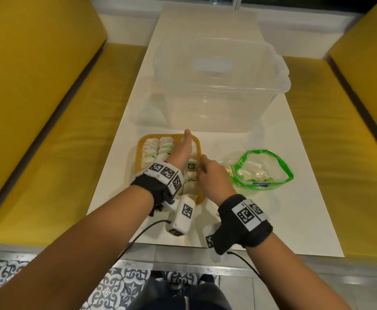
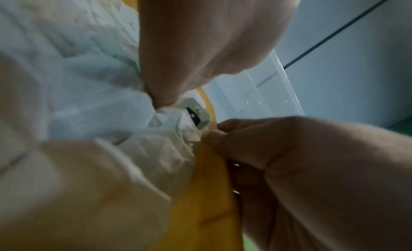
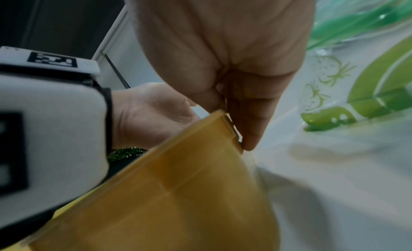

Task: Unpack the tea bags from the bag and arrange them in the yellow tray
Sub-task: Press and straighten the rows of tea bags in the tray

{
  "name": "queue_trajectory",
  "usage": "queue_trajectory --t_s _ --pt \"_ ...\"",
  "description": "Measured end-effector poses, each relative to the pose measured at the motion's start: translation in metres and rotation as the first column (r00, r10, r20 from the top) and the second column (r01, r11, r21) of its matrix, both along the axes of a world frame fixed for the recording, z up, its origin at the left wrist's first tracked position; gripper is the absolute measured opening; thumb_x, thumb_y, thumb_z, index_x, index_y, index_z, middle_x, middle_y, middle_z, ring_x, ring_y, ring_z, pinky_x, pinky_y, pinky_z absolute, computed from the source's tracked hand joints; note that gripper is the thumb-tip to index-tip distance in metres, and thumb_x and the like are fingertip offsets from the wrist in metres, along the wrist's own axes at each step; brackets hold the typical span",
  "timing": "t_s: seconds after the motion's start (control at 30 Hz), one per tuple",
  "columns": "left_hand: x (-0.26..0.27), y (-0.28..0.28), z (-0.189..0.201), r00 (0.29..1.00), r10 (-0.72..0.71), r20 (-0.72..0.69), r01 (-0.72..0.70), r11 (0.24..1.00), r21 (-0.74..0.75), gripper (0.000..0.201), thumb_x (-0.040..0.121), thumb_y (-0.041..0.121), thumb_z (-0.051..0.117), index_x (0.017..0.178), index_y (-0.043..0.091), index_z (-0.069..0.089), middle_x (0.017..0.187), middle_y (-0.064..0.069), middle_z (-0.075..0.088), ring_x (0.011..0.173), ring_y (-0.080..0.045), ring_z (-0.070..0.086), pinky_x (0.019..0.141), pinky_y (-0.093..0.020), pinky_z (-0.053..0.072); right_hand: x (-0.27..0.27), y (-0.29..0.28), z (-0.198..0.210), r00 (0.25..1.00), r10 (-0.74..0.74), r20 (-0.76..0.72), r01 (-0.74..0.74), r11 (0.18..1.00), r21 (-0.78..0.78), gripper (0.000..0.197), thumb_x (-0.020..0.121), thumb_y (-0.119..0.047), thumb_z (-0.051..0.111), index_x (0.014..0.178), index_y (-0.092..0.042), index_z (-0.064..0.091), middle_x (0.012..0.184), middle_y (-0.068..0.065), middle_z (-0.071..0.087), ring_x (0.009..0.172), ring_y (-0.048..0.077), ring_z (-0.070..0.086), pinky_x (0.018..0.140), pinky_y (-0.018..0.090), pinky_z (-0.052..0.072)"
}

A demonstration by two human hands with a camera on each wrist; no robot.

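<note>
Arranging step: left hand point(image 1: 182, 151), fingers extended, presses tea bags point(image 1: 158, 148) in the yellow tray point(image 1: 139, 153). Right hand point(image 1: 213, 177) pinches the tray's rim. Next, probably, the bag point(image 1: 263, 168) needs checking for leftovers.

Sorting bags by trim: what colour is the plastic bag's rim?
Green, on the clear plastic bag; the head view shows it best.

Café-style booth: yellow benches point(image 1: 37, 121), white table point(image 1: 295, 198).

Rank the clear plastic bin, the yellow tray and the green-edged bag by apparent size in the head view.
1. clear plastic bin, by far the largest.
2. yellow tray, partly hidden by both hands.
3. green-edged bag, somewhat smaller than the tray, though crumpled, so it is close.
</note>
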State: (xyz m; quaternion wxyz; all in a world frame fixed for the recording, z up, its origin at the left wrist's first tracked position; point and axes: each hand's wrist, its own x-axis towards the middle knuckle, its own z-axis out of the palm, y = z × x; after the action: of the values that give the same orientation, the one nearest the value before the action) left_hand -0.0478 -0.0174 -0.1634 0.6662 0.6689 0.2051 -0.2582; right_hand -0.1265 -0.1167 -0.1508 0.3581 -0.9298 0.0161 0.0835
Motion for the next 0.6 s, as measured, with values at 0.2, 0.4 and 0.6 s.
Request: queue_trajectory --t_s 0.2,0.4,0.6 --pt "-0.011 0.016 0.029 1.000 -0.003 0.002 0.003 0.991 -0.135 0.082 0.092 0.072 0.025 0.130 0.005 0.050 0.135 -0.013 0.055 0.121 -0.025 0.056 0.106 -0.039 0.042 0.000 -0.003 0.004 1.000 -0.002 -0.011 0.002 0.999 0.039 0.019 0.095 -0.009 0.044 0.111 -0.008 0.056 0.096 0.015 0.067 0.090 0.035 0.062 0.077 0.042 0.051" --pt "-0.055 0.072 0.089 0.920 -0.002 0.391 -0.017 0.999 0.046 0.028 0.104 0.025 0.043 0.121 0.011 0.059 0.122 -0.009 0.065 0.113 -0.017 0.061 0.101 -0.030 0.048 -0.013 -0.013 0.028 0.956 -0.028 0.293 0.015 0.999 0.047 0.028 0.091 -0.009 0.057 0.118 -0.009 0.066 0.106 0.011 0.068 0.094 0.025 0.063 0.083 0.036 0.051" --pt "-0.100 0.112 0.065 0.838 -0.427 0.340 0.055 0.686 0.726 0.011 0.087 0.013 0.067 0.089 0.023 0.072 0.082 0.007 0.069 0.076 -0.006 0.062 0.067 -0.020 0.045 -0.002 0.012 0.032 0.953 0.300 0.045 -0.273 0.913 -0.304 0.026 0.088 -0.009 0.053 0.107 -0.013 0.069 0.101 0.010 0.066 0.093 0.029 0.062 0.081 0.035 0.052"
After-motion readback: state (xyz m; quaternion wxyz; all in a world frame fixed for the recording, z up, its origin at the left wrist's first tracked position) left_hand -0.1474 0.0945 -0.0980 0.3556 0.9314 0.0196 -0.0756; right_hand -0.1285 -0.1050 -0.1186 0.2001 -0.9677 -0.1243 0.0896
